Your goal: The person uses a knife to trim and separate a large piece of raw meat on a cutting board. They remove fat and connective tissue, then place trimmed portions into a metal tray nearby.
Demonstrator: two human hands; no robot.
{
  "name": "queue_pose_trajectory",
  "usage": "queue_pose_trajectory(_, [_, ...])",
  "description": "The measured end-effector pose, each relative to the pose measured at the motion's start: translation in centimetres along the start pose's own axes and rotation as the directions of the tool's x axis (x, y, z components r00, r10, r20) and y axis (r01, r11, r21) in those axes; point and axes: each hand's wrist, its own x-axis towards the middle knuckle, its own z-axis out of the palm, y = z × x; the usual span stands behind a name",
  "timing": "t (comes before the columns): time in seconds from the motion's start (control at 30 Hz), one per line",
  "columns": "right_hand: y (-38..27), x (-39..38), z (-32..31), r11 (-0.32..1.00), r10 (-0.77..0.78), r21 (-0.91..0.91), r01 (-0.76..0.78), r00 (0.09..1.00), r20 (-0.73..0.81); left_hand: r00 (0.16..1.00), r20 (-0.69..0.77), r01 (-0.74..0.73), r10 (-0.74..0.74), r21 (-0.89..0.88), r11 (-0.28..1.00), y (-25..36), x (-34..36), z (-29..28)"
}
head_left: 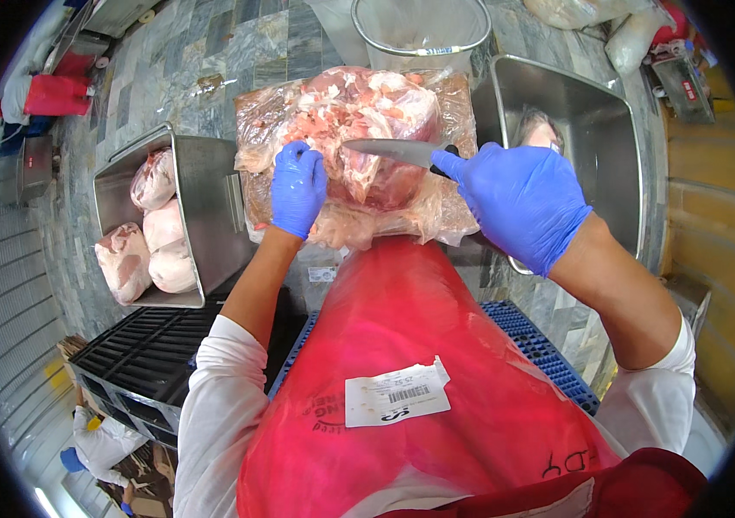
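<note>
A large raw piece of meat with white fat (393,121) rests amid loose trimmings on a plastic-covered board (253,116). My left hand (298,194), in a blue glove, has its fingers curled onto the fatty meat at the left side of the piece. My right hand (518,203), also gloved, is closed on the dark handle of a knife (393,151). The blade lies flat-looking across the middle of the meat, pointing left, its tip near my left fingertips. A red apron (341,319) covers my front below the board.
A steel tub with several meat pieces (160,224) stands left; another tub (609,173) holds meat at right. A clear rimmed bin (419,60) sits beyond the board. Black crates (143,345) and a blue pallet (531,337) are below. Co-workers appear upper left (52,95) and lower left (108,449).
</note>
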Motion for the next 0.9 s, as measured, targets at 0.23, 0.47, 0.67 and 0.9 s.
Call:
queue_pose_trajectory(0.23, [1.2, 2.8, -2.1, 0.998, -0.055, 0.006, 0.055, 0.998, 0.011, 0.995, 0.089, 0.032, -0.041, 0.090, 0.995, 1.8, 1.1, -1.8])
queue_pose_trajectory(0.47, [1.1, 4.0, 0.6, 0.993, -0.092, 0.079, 0.087, 0.994, 0.053, 0.996, -0.026, 0.084, -0.083, 0.038, 0.996, 1.2, 0.9, -0.1])
queue_pose_trajectory(0.67, [1.2, 1.0, 4.9, 0.989, -0.038, 0.142, 0.026, 0.996, 0.082, 0.992, -0.118, 0.043, -0.041, 0.015, 0.999, 0.1, 0.0, 0.6])
queue_pose_trajectory(0.9, [0.5, -0.6, 7.6, 0.990, 0.050, 0.128, -0.057, 0.997, 0.052, 0.983, -0.111, 0.134, -0.146, -0.106, 0.985, 0.3, 1.3, -0.5])
